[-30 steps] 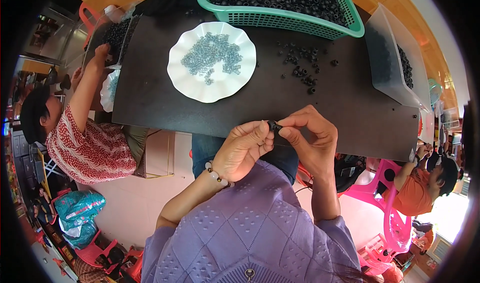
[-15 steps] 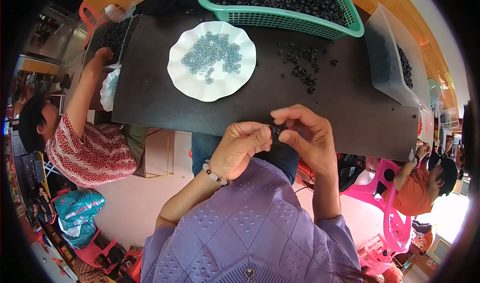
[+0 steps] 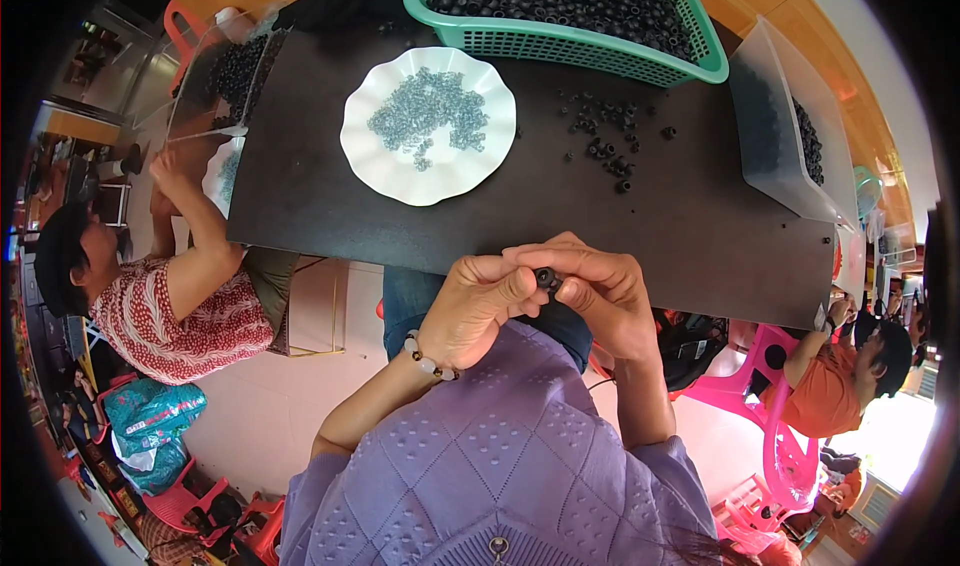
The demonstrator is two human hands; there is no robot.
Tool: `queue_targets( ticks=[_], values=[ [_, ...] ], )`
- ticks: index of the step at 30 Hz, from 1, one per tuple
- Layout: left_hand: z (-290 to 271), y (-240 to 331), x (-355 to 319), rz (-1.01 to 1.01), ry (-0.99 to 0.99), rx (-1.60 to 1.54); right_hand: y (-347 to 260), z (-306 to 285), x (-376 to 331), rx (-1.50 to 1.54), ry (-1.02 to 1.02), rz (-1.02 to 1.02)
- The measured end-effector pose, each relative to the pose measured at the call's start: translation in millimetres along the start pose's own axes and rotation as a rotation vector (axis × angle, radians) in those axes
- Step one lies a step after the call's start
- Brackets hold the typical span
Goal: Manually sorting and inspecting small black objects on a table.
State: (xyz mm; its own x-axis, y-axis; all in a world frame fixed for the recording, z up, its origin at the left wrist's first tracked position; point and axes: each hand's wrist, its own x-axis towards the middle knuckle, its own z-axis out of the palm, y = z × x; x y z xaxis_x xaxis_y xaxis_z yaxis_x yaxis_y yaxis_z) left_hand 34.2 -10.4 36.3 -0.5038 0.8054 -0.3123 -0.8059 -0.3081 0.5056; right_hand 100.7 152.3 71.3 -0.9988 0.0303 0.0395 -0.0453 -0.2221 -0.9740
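Your left hand (image 3: 480, 306) and right hand (image 3: 600, 291) meet at the near edge of the dark table (image 3: 700, 236), both pinching one small black ring (image 3: 545, 278) between their fingertips, close to your body where you can see and steady it. A white scalloped plate (image 3: 380, 166) of small grey rings (image 3: 425, 116) sits just ahead, within easy reach. Loose black rings (image 3: 605, 136) lie to its right, below the green basket (image 3: 560, 41) full of them.
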Motion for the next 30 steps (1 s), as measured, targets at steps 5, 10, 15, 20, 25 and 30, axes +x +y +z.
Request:
queue_targets(
  ticks=[5, 10, 15, 20, 25, 30],
  values=[
    [4.4, 2.9, -3.6, 0.089, 0.017, 0.134, 0.7, 4.7, -3.8, 0.008, 0.011, -0.024],
    [8.0, 7.8, -8.0, 0.176, -0.017, 0.291, -4.2, 14.0, -7.0, 0.127, 0.077, 0.0],
    [14.1, 14.0, -11.6, 0.189, -0.019, 0.36, -3.8, 10.6, -7.3, 0.046, 0.039, -0.044],
    [19.7, 11.9, -13.7, 0.263, -0.006, 0.286, -10.6, 14.5, -9.3, -0.073, 0.043, -0.06],
    [19.8, 14.7, -20.3, 0.222, -0.026, 0.363, -20.5, 22.0, -14.1, -0.053, 0.1, 0.0],
    [26.8, 22.2, -27.1, 0.221, -0.05, 0.463, -29.0, 23.1, -20.5, -0.144, 0.059, -0.053]
  ],
)
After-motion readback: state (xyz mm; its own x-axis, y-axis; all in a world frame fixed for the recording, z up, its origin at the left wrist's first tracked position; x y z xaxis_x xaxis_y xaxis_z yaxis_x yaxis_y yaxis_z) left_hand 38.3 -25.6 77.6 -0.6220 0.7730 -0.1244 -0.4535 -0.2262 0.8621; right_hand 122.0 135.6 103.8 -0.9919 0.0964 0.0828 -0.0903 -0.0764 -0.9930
